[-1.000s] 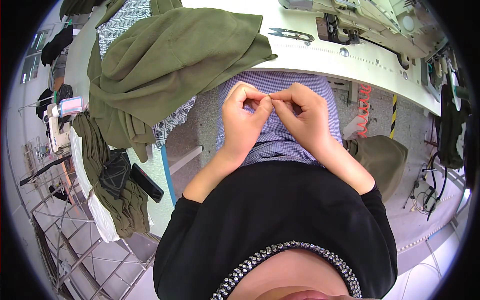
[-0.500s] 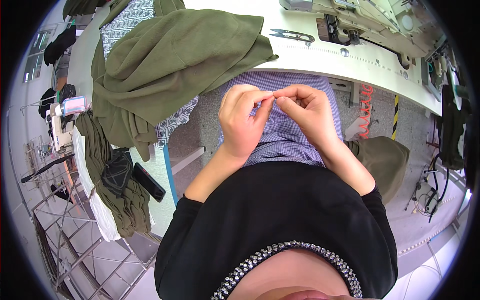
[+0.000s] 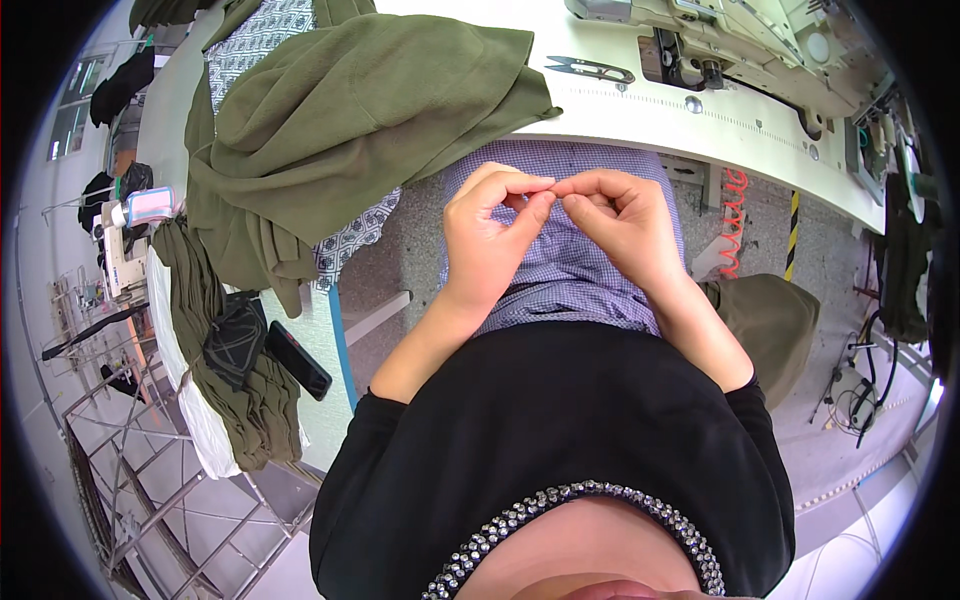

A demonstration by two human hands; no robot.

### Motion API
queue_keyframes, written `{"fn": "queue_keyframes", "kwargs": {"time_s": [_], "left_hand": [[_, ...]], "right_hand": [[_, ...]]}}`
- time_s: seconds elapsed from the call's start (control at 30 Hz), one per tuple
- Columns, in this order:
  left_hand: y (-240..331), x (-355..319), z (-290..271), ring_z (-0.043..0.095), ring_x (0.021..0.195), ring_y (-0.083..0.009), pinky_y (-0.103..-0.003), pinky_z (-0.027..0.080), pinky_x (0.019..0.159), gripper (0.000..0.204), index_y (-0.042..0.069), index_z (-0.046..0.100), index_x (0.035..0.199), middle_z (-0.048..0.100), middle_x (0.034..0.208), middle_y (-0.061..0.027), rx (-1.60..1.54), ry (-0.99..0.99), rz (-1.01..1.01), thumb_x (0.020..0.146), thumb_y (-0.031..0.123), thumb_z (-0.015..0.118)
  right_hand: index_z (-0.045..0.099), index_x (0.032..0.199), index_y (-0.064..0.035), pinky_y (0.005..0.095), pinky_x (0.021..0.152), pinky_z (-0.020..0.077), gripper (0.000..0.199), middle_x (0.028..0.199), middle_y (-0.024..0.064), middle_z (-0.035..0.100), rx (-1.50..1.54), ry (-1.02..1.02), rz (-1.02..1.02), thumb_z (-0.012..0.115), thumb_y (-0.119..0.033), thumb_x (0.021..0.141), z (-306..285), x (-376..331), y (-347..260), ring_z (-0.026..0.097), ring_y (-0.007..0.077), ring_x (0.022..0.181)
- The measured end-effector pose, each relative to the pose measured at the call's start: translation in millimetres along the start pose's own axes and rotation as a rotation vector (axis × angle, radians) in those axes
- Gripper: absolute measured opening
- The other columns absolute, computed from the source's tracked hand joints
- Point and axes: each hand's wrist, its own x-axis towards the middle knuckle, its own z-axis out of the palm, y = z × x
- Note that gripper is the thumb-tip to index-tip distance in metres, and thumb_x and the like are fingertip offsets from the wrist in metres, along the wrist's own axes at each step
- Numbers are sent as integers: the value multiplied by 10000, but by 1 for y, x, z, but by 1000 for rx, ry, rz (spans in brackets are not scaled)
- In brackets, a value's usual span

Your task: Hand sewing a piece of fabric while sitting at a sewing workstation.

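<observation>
My left hand (image 3: 493, 235) and my right hand (image 3: 628, 228) meet fingertip to fingertip above my lap, over a blue checked cloth (image 3: 560, 285). Each one is closed in a pinch, thumb against forefinger. Whatever lies between the fingertips is too small to make out. Beyond my left hand, an olive green garment (image 3: 340, 130) is heaped on the white table and hangs over its front edge. A patterned blue and white fabric (image 3: 355, 240) shows from under it. Thread snips (image 3: 590, 69) lie on the table beyond my hands.
A sewing machine (image 3: 730, 45) stands at the far right of the white table (image 3: 600, 110). On my left, a side table holds stacked olive cloth pieces (image 3: 265, 425), a black phone (image 3: 298, 360) and a black pouch-like item (image 3: 236, 342). A red coiled hose (image 3: 733, 225) hangs at right.
Both hands have stayed together in nearly the same place. The left fingers have shifted slightly, and the whole view has moved by a few pixels.
</observation>
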Motion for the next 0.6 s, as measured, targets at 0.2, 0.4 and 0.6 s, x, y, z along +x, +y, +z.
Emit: {"fn": "queue_keyframes", "kwargs": {"time_s": [0.2, 0.4, 0.6], "left_hand": [[-3, -2, -1, 556, 741, -92, -207, 448, 673, 107, -33, 667, 925, 611, 869, -58, -11, 7, -33, 818, -47, 662], [-11, 0, 0, 561, 653, -102, -226, 452, 586, 90, 5, 679, 889, 622, 815, -59, 24, 76, 7, 800, -7, 678], [-16, 0, -3, 571, 672, -109, -234, 457, 604, 94, 9, 675, 917, 622, 837, -72, 175, 45, 98, 826, 3, 652]], "right_hand": [[698, 1023, 0, 183, 479, 278, 245, 592, -97, 434, -40, -88, 20, 535, -4, 839, -7, -2, -3, 338, -16, 547], [625, 1199, -3, 194, 476, 276, 406, 590, -100, 404, 109, -275, 118, 493, 4, 816, -17, -2, 0, 316, -6, 534], [445, 1355, 43, 176, 459, 252, 517, 608, -87, 375, 568, -412, 314, 504, 0, 843, -20, -4, 5, 282, 9, 508]]}}
